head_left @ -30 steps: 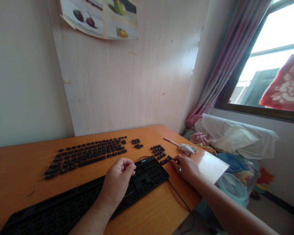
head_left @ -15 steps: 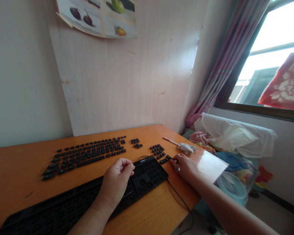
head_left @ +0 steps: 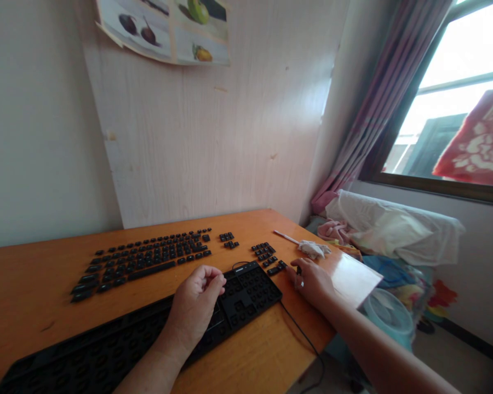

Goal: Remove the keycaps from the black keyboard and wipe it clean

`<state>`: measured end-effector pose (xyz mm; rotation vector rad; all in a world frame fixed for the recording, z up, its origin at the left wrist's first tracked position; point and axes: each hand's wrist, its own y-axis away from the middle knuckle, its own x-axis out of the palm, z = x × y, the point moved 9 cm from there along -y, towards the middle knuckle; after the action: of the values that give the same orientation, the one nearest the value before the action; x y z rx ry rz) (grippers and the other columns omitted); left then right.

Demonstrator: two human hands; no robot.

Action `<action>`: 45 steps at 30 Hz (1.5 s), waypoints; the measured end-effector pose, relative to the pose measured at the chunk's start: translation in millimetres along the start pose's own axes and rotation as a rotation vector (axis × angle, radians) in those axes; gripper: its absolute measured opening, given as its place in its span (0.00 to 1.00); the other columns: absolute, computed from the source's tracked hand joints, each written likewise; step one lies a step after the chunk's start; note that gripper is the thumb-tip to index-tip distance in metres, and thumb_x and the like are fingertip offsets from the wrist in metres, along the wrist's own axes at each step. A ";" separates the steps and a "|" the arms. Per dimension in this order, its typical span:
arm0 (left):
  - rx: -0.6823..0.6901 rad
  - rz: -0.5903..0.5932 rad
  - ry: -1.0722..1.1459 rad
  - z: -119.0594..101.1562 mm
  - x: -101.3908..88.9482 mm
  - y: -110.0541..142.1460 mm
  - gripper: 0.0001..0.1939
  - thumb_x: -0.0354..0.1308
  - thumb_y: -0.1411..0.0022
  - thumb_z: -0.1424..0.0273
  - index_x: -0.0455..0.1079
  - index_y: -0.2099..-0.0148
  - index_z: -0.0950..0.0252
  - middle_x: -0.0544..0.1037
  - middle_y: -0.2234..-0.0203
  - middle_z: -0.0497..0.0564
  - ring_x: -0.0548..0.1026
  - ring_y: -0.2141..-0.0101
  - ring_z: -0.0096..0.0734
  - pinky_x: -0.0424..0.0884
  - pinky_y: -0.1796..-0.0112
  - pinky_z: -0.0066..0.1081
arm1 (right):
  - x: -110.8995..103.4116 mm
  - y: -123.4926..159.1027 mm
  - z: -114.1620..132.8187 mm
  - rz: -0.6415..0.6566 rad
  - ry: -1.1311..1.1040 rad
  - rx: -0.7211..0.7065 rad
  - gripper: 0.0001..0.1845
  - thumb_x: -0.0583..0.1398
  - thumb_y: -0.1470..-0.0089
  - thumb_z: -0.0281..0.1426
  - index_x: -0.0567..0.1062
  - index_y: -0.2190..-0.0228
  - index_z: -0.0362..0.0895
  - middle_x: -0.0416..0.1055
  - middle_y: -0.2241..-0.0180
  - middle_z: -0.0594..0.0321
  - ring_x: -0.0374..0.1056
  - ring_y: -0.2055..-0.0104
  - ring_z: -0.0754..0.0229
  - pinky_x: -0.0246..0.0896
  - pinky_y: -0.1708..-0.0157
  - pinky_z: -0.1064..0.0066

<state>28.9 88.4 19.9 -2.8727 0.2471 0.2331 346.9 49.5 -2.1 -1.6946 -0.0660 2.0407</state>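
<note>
My left hand (head_left: 199, 301) is closed in a pinch above the black keyboard base (head_left: 242, 301), whose key sockets show without caps. Whatever its fingertips hold, if anything, is too small to make out. On the desk to the right, my right hand (head_left: 310, 282), with a ring on one finger, has its fingers curled around a small dark keycap (head_left: 299, 270). Just left of those fingers lie the number-pad keycaps (head_left: 265, 251), grouped in rows. The main block of loose keycaps (head_left: 148, 254) is spread behind the base, with a smaller cluster of keycaps (head_left: 227, 237) between the two groups.
A thin stick (head_left: 285, 237) and a crumpled white tissue (head_left: 314, 249) lie behind my right hand. A white sheet (head_left: 355, 279) rests at the right edge of the orange desk (head_left: 254, 353). A cable (head_left: 302, 325) runs over the front edge. Bagged items and a plastic tub (head_left: 388, 312) stand beyond.
My right hand's fingertips have drawn slightly back to the right from the nearest number-pad keycaps. My left hand and the keyboard base stay in place.
</note>
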 end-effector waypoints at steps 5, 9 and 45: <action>0.027 0.007 -0.050 -5.0 0.0 1.3 0.13 0.57 0.42 0.59 0.70 0.65 0.65 0.79 0.72 0.50 0.78 0.69 0.35 0.72 0.64 0.33 | -11.7 7.0 0.3 -0.157 -0.114 -0.042 0.18 0.52 0.40 0.43 0.74 0.58 0.46 0.76 0.59 0.56 0.72 0.61 0.53 0.60 0.64 0.66; 0.083 0.021 -0.077 -6.8 1.2 1.9 0.13 0.56 0.41 0.59 0.71 0.65 0.64 0.79 0.71 0.49 0.77 0.69 0.34 0.72 0.64 0.32 | -15.6 7.9 -5.1 -0.237 -0.257 -0.036 0.16 0.51 0.40 0.41 0.71 0.59 0.46 0.74 0.67 0.58 0.69 0.69 0.54 0.58 0.68 0.65; 0.197 0.060 -0.479 -14.6 6.3 10.9 0.12 0.49 0.36 0.60 0.70 0.66 0.59 0.77 0.75 0.45 0.75 0.72 0.32 0.67 0.68 0.27 | 20.1 -98.8 4.6 0.169 0.013 -0.359 0.17 0.55 0.42 0.37 0.76 0.53 0.51 0.76 0.58 0.59 0.71 0.58 0.55 0.57 0.61 0.69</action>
<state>34.9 73.3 30.2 -2.5224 0.2465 0.8407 373.0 145.7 13.7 -1.9855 -0.3120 2.2458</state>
